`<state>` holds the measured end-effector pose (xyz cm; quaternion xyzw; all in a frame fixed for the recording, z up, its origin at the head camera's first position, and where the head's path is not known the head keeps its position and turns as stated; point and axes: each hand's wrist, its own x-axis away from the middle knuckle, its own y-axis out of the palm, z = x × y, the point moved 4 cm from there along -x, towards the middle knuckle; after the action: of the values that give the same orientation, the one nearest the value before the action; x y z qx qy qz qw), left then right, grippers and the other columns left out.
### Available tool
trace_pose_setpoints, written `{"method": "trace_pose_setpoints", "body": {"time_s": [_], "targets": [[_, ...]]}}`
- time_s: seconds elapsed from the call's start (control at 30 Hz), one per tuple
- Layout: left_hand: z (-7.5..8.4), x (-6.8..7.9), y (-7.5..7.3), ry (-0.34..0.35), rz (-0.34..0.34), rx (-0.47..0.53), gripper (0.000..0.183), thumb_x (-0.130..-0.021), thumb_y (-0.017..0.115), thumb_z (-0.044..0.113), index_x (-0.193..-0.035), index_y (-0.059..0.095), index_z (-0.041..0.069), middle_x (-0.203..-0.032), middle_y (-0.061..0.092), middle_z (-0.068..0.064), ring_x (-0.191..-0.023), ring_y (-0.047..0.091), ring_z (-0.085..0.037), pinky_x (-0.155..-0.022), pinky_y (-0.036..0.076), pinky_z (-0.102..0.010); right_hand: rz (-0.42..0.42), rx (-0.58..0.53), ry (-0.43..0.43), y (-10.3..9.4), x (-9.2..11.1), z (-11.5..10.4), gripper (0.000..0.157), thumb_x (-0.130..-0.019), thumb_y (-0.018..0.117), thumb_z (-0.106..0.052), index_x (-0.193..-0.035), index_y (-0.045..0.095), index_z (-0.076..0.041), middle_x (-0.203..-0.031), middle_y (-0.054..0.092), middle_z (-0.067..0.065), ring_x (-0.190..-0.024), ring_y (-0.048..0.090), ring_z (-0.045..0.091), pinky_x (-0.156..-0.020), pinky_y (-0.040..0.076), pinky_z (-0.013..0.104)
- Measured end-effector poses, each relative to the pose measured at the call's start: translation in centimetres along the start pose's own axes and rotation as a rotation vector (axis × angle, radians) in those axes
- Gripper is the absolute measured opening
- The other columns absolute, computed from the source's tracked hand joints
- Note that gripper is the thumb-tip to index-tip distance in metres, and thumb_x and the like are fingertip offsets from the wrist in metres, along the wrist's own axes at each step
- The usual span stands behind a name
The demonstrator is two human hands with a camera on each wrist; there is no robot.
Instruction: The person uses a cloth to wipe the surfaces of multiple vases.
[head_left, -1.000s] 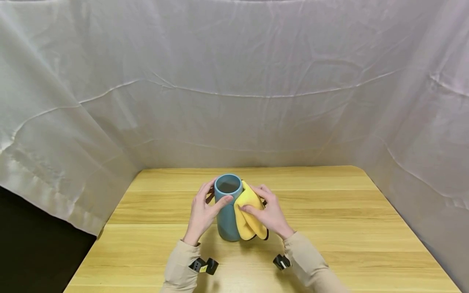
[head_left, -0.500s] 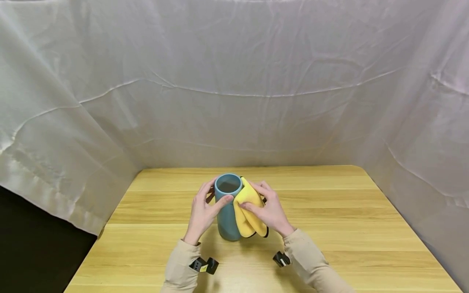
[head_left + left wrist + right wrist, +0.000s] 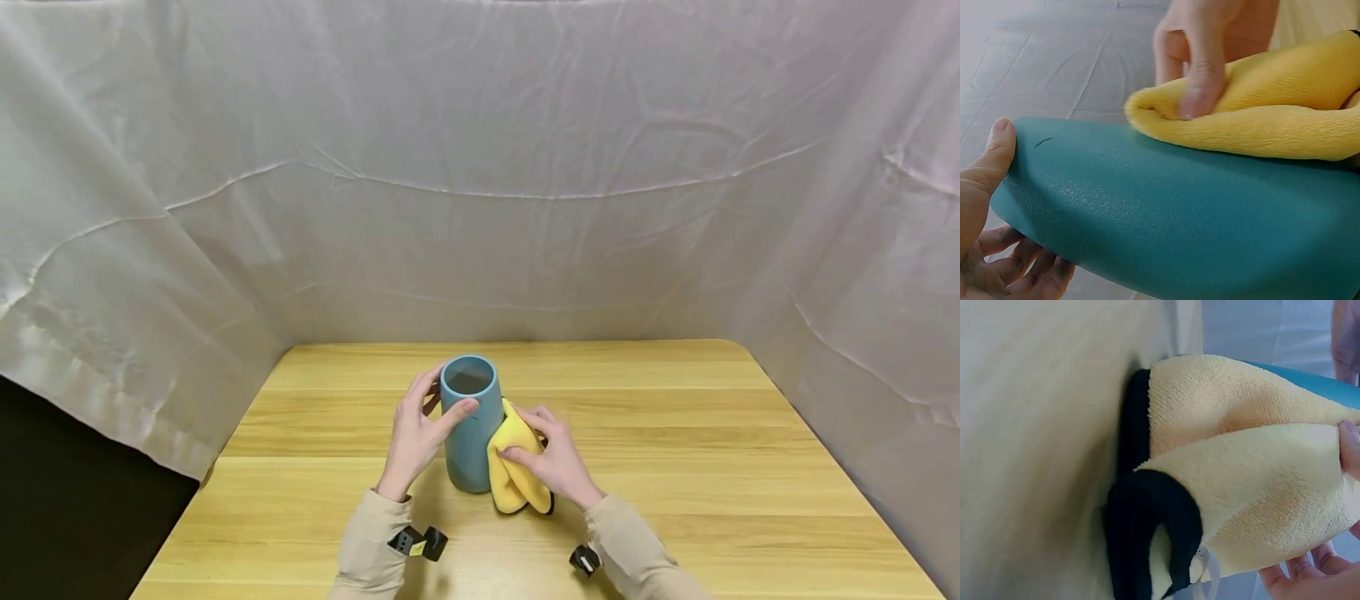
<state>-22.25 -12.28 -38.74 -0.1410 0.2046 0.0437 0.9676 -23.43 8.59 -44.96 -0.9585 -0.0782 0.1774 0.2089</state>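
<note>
A tall blue vase (image 3: 468, 454) stands upright on the wooden table, its round mouth facing up. My left hand (image 3: 414, 429) grips it near the rim, thumb in front and fingers round the left and far side. A small dark mark shows on the vase near the top in the left wrist view. My right hand (image 3: 553, 458) holds a folded yellow cloth (image 3: 512, 467) against the vase's right side, thumb pressed into the fold. Black edging and a pale loop show on the cloth (image 3: 1272, 481) in the right wrist view.
The light wood table (image 3: 690, 467) reaches back to a grey-white curtain (image 3: 480, 208) that hangs behind and on both sides. Small black cameras are strapped at both wrists. A dark area (image 3: 67, 500) lies past the table's left edge.
My right hand has moved the yellow cloth slightly up, then down along the vase's right side, to lower than before. My left hand and the vase stay almost in place.
</note>
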Motion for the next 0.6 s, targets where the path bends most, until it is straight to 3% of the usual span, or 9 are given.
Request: {"method": "trace_pose_setpoints", "body": {"time_s": [0.4,0.6], "targets": [[-0.1,0.0,0.0,0.003,-0.002,-0.001,0.06,-0.084,0.082,0.017,-0.14,0.059,0.014,-0.123,0.063,-0.012,-0.116,0.063,-0.031,-0.108,0.051,-0.052,0.002,-0.003,0.022,0.3,0.3,0.3,0.064,-0.08,0.086,-0.018,-0.138,0.062,-0.008,-0.106,0.064,0.004,-0.101,0.058,0.016,-0.088,0.05,0.027],[-0.1,0.0,0.0,-0.001,0.0,0.005,0.061,-0.084,0.082,0.017,-0.14,0.058,0.014,-0.123,0.063,-0.012,-0.117,0.063,-0.031,-0.109,0.051,-0.051,0.027,-0.02,-0.061,-0.1,-0.2,-0.7,0.06,-0.081,0.085,-0.016,-0.136,0.063,-0.01,-0.109,0.065,0.005,-0.1,0.056,0.01,-0.088,0.05,0.027]]}}
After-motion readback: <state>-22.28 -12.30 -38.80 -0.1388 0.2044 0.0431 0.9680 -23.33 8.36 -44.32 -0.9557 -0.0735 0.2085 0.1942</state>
